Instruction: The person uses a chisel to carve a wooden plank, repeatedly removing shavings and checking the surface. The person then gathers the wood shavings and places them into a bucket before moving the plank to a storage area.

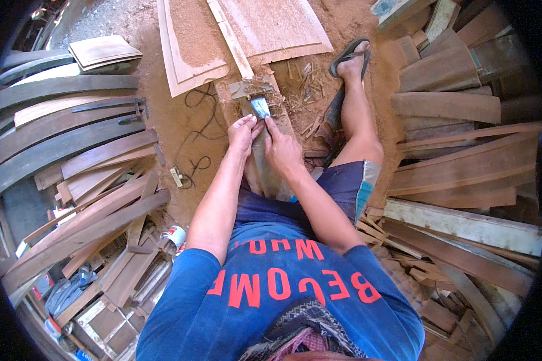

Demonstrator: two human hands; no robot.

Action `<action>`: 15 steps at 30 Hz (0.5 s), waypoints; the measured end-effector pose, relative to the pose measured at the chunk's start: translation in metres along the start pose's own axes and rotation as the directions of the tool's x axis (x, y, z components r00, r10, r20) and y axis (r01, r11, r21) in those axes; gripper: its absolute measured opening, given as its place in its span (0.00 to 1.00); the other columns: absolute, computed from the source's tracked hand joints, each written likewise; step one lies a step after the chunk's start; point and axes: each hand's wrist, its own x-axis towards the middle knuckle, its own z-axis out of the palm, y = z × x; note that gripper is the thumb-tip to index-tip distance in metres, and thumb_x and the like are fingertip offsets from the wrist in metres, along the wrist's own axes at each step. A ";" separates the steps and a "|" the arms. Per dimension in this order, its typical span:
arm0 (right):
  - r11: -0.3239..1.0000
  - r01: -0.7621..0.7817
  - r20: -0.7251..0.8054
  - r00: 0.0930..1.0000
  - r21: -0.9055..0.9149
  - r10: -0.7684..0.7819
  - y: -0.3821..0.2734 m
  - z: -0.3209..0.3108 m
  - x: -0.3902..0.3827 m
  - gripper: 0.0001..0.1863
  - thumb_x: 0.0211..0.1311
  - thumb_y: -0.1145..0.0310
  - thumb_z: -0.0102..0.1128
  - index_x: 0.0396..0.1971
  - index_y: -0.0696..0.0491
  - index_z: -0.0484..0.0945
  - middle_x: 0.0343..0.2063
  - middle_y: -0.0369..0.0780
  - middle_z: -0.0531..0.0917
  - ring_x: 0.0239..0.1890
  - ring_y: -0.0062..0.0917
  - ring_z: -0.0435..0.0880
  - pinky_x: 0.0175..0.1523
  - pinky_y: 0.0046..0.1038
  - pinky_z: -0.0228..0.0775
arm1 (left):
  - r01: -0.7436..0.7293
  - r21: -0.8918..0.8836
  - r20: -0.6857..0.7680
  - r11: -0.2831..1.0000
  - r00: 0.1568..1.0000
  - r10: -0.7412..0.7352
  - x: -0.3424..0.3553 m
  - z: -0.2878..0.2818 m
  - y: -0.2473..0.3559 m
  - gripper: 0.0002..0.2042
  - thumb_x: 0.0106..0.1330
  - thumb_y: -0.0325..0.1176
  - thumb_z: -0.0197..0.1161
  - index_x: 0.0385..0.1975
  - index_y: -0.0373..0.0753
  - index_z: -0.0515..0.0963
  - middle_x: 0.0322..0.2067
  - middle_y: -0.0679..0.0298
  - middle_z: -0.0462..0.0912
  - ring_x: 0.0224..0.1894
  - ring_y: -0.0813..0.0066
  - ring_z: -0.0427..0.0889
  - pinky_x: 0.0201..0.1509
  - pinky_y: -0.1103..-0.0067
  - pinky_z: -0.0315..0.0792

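Observation:
In front of my lap, my right hand grips a flat, bluish-white blade that looks like a wide chisel, its index finger stretched along it. Close against it on the left, my left hand is closed in a pinch, its fingertips next to the blade's near end. What those fingers hold is hidden. Just beyond the blade, a metal bracket sits across the narrow wooden bench between my legs. From the bracket a long, pale wood strip runs away from me.
Sawdust-covered sheets lie beyond the bench, with wood shavings to their right. A dark cord loops over the ground at left. Stacked curved planks line the left side, and boards the right.

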 end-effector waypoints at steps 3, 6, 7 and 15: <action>0.974 0.136 -0.082 0.989 0.182 -0.123 0.012 0.001 0.005 0.26 0.69 0.59 0.53 0.67 0.39 0.71 0.40 0.54 0.86 0.43 0.52 0.85 0.52 0.49 0.75 | 0.012 -0.027 0.020 1.000 1.000 -0.011 0.001 -0.003 0.003 0.14 0.74 0.23 0.53 0.56 0.24 0.69 0.48 0.48 0.82 0.48 0.58 0.86 0.53 0.68 0.84; 0.931 0.079 -0.020 0.997 0.357 -0.077 0.046 -0.009 0.015 0.22 0.69 0.58 0.54 0.62 0.42 0.76 0.50 0.51 0.84 0.51 0.49 0.83 0.57 0.43 0.75 | 0.057 -0.037 0.051 0.998 0.997 -0.055 -0.003 0.007 0.016 0.16 0.75 0.24 0.50 0.58 0.23 0.68 0.51 0.45 0.81 0.51 0.56 0.85 0.56 0.67 0.83; 0.910 0.021 0.018 0.999 0.415 -0.032 0.047 -0.018 0.010 0.22 0.69 0.57 0.54 0.62 0.41 0.76 0.50 0.52 0.83 0.52 0.49 0.83 0.57 0.43 0.75 | 0.061 -0.014 0.045 0.998 0.997 -0.060 -0.007 0.010 0.018 0.16 0.75 0.24 0.48 0.59 0.22 0.67 0.52 0.44 0.80 0.53 0.54 0.84 0.59 0.66 0.81; 0.990 0.098 0.016 0.995 0.105 -0.101 0.040 -0.011 -0.045 0.25 0.70 0.57 0.53 0.67 0.35 0.70 0.34 0.57 0.85 0.37 0.55 0.85 0.46 0.54 0.76 | 0.024 -0.021 0.066 0.999 0.998 -0.023 -0.002 -0.006 0.005 0.15 0.75 0.24 0.48 0.58 0.24 0.70 0.50 0.49 0.81 0.50 0.58 0.85 0.58 0.65 0.81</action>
